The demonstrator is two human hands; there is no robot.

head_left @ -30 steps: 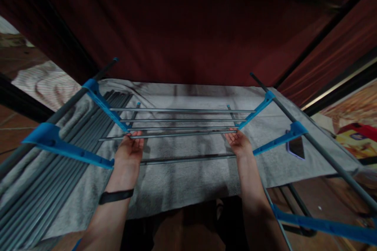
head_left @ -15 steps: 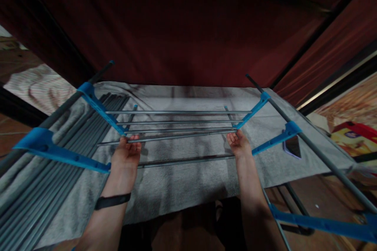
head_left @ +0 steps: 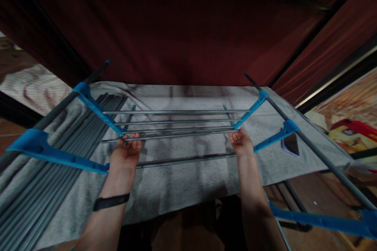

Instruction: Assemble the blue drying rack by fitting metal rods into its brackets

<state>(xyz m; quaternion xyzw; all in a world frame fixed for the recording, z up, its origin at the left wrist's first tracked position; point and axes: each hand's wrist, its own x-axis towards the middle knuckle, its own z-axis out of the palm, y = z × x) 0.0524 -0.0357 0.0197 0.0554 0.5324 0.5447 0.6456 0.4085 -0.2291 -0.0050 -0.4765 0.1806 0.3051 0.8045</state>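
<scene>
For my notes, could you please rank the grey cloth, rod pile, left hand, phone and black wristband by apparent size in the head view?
Grey cloth
Rod pile
Left hand
Phone and black wristband: roughly alike

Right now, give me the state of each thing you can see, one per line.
Rod: held, left end free.
Left hand: palm up, gripping the rod.
Right hand: palm up, at the rod's right end, grip unclear.
Wristband: fastened.
Spare rods: lying side by side.
Phone: lying down, screen dark.
Blanket: spread out.
</scene>
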